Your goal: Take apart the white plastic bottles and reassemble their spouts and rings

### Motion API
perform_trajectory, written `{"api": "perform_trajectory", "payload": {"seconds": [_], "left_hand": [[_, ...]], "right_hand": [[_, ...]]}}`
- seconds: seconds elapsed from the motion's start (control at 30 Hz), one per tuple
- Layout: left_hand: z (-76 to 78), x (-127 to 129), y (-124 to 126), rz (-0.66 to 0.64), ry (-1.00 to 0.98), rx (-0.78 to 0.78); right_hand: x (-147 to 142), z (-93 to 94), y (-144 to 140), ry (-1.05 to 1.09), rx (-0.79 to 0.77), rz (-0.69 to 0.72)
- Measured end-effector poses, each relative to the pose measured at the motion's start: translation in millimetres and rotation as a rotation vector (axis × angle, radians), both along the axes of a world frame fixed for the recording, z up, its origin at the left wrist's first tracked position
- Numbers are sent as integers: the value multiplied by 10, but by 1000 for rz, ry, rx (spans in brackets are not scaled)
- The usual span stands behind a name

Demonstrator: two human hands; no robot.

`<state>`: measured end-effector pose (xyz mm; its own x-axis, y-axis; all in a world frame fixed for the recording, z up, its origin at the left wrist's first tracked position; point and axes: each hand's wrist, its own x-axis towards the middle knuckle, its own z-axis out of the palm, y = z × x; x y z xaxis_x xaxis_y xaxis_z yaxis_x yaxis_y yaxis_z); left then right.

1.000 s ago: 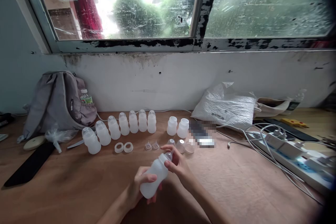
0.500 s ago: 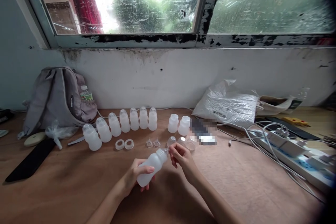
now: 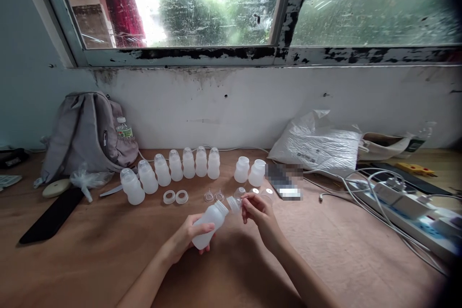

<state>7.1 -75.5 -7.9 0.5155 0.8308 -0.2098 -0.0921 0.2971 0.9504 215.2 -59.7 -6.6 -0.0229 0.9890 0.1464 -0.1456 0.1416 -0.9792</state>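
My left hand is wrapped around a frosted baby bottle, tilted with its uncovered neck up to the right. Just off that neck, my right hand pinches a clear teat fitted in a screw ring; a small gap separates ring and bottle. Behind my hands lie two loose screw rings and two clear teats. Several clear dome caps are beside my right fingers, partly hidden by them. Two bottles without tops stand farther back.
Several capped baby bottles stand in a curved row at the back left. A grey backpack leans by the wall, near a black flat strip. To the right are a phone, a silvery bag, cables and a power strip.
The teat and ring, which were at the bottle's mouth, are now apart from it. My right hand has moved slightly right with them. The whole view has shifted a little.
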Motion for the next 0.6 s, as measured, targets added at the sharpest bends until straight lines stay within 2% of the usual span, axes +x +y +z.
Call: {"api": "perform_trajectory", "payload": {"seconds": [0.07, 0.17, 0.27, 0.33, 0.4, 0.53, 0.6], "left_hand": [[1, 8, 6, 68, -91, 13], [-23, 25, 29, 209, -167, 62], [-67, 35, 61, 364, -79, 198], [-97, 36, 82, 426, -6, 284], [-123, 34, 97, 450, 42, 337], [-176, 31, 112, 467, 101, 435], [-201, 29, 109, 469, 154, 488]], "right_hand": [[10, -22, 10, -92, 36, -50], [-6, -85, -2, -393, 173, -63], [-49, -166, -46, -694, 326, 2], [-77, -194, -78, -816, 378, 37], [-103, -178, -98, -855, 413, 9], [-183, -33, -70, -771, 486, -143], [-246, 58, -31, -758, 512, -147]]}}
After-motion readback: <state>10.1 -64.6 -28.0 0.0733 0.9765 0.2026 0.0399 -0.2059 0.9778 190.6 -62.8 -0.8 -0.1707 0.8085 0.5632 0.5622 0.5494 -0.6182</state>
